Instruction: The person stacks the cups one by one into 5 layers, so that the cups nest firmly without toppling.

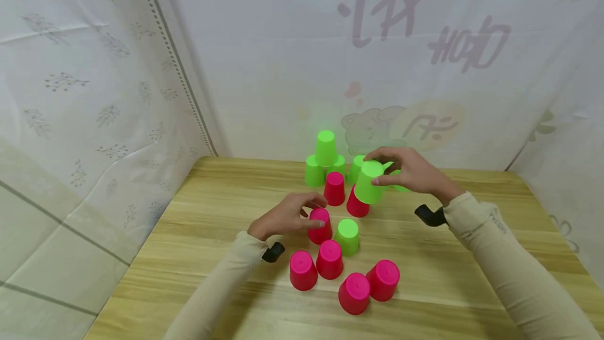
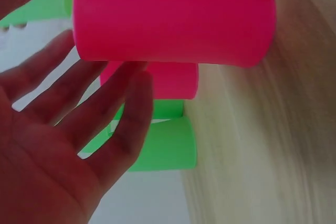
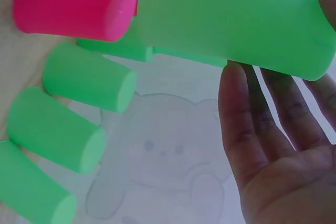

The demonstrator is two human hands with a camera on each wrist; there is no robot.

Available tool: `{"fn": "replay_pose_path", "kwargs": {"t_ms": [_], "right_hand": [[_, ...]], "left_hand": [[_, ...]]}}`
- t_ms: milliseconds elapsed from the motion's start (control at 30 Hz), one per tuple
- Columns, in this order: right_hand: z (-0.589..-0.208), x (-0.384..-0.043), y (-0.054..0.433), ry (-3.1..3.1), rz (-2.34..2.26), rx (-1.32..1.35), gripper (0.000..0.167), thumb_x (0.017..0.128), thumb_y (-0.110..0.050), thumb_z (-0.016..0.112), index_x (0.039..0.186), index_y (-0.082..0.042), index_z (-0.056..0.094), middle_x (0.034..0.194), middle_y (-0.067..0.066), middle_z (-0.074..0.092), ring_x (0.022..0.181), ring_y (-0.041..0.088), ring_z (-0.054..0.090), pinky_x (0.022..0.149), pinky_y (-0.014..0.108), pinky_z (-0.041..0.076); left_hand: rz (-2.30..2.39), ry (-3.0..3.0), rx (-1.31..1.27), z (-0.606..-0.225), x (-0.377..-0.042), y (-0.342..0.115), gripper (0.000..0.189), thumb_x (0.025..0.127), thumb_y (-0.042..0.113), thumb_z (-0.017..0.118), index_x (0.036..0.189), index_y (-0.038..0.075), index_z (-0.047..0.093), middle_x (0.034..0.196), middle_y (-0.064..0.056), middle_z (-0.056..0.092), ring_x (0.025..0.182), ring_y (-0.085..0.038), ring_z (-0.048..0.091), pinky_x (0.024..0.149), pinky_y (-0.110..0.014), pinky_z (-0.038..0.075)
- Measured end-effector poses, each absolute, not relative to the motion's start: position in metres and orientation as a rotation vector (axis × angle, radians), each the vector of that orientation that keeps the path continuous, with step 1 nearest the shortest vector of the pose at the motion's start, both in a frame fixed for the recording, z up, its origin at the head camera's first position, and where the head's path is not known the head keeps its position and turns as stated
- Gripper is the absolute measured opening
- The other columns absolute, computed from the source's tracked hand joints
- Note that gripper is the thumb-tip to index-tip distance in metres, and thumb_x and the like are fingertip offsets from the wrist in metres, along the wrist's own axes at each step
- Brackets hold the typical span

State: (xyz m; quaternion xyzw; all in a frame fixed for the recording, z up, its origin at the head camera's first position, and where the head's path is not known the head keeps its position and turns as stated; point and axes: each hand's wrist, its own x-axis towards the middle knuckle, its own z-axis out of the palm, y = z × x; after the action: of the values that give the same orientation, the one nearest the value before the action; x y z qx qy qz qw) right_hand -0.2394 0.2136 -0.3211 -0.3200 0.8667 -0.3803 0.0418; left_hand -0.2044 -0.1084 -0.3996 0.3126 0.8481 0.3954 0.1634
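Green cup (image 1: pixel 369 183) hangs pinched in right fingers (image 3: pixel 236 119), left fingers (image 2: pixel 132 124) spread, right wrist view baring cups (image 3: pixel 56 130) the head's half hides.

head view above and behind left grip (image 1: pixel 290 213) and right grip (image 1: pixel 408 171), facing forward-down, wrist views close by each, head and right wrist sharing held green cup (image 1: pixel 369 183)

An inverted green cup (image 1: pixel 367 187) hangs in the right fingers (image 3: pixel 234 108), an inverted pink cup (image 1: pixel 322 234) standing by the left fingers (image 2: pixel 134 124).
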Motion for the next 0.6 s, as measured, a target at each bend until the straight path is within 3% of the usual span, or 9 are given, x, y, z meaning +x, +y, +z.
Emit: {"fn": "replay_pose_path", "kwargs": {"t_ms": [200,467,600], "right_hand": [[-0.322,-0.268,0.200,2.737,-1.170,-0.872,0.044,0.088,-0.027,0.078,0.127,-0.011,0.065,0.119,0.009,0.070,0.109,0.025,0.066,0.089,0.042,0.057],[-0.336,-0.291,0.179,2.839,-1.279,-0.625,0.045,0.089,-0.026,0.077,0.129,-0.011,0.063,0.125,0.011,0.068,0.116,0.032,0.063,0.102,0.052,0.050],[-0.341,-0.300,0.170,2.847,-1.328,-0.559,0.046,0.090,-0.024,0.075,0.131,-0.007,0.062,0.128,0.014,0.066,0.118,0.035,0.062,0.103,0.051,0.050]], "left_hand": [[1.087,2.358,0.894,-0.406,-0.203,-0.110,0.042,0.089,0.015,0.075,0.128,0.014,0.060,0.117,-0.001,0.069,0.116,-0.023,0.064,0.095,-0.041,0.058],[1.110,2.321,0.872,-0.408,-0.204,-0.111,0.046,0.087,0.011,0.076,0.130,0.008,0.058,0.118,-0.005,0.069,0.117,-0.028,0.063,0.100,-0.048,0.056],[1.084,2.332,0.893,-0.406,-0.203,-0.110,0.047,0.087,0.012,0.076,0.130,0.006,0.058,0.118,-0.006,0.069,0.115,-0.027,0.064,0.099,-0.048,0.057]]}}
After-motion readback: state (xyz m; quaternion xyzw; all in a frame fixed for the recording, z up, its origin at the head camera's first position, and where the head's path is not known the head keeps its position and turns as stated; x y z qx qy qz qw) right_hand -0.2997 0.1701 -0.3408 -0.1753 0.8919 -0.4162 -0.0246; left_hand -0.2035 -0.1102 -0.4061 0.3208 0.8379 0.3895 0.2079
